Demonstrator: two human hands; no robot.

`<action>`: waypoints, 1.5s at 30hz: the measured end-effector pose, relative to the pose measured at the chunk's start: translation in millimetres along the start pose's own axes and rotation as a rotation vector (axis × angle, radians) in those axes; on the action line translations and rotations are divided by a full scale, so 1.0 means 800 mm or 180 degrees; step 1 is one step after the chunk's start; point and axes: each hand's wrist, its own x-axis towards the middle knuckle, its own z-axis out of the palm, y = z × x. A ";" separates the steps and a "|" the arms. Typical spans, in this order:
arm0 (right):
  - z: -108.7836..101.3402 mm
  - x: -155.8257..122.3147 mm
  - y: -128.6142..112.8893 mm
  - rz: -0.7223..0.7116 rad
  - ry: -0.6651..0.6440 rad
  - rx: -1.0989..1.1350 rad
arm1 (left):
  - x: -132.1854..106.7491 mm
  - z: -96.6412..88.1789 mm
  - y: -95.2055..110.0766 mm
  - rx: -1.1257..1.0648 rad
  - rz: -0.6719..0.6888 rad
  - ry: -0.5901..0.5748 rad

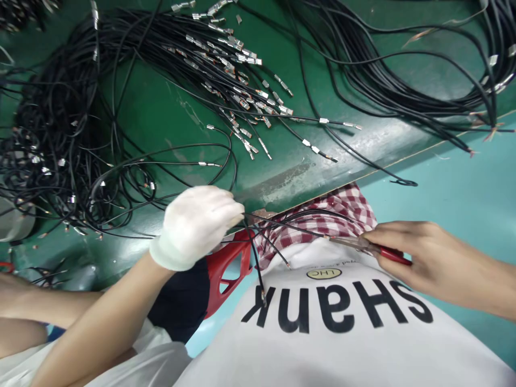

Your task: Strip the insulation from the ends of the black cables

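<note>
While the black wire (298,228) runs rightward from the gloved left hand (197,226), which pinches it, the right hand (419,255) grips pliers (368,248) at its far end. Excess squeeze or pull could damage that tip.

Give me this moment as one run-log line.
left hand: gloved, holding black wires; right hand: bare, holding red-handled pliers; pliers' tips: at a wire end; table: more wires
</note>
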 end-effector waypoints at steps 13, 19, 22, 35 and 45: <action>-0.006 0.021 0.016 0.0110 0.0168 -0.0439 | 0.028 0.005 0.032 0.0670 -0.0216 0.0672; -0.006 0.028 0.005 0.0123 0.0131 -0.0448 | 0.084 0.040 0.120 0.0070 0.0276 0.0487; -0.004 0.026 0.011 0.0112 0.0238 -0.0639 | 0.083 0.049 0.115 -0.0410 0.0075 0.0692; -0.005 0.036 0.007 -0.0347 0.0593 -0.1361 | 0.073 0.044 0.114 -0.0538 -0.0049 0.0752; -0.008 0.038 0.009 -0.0606 0.0630 -0.1275 | 0.072 0.041 0.114 -0.0498 0.0090 0.0766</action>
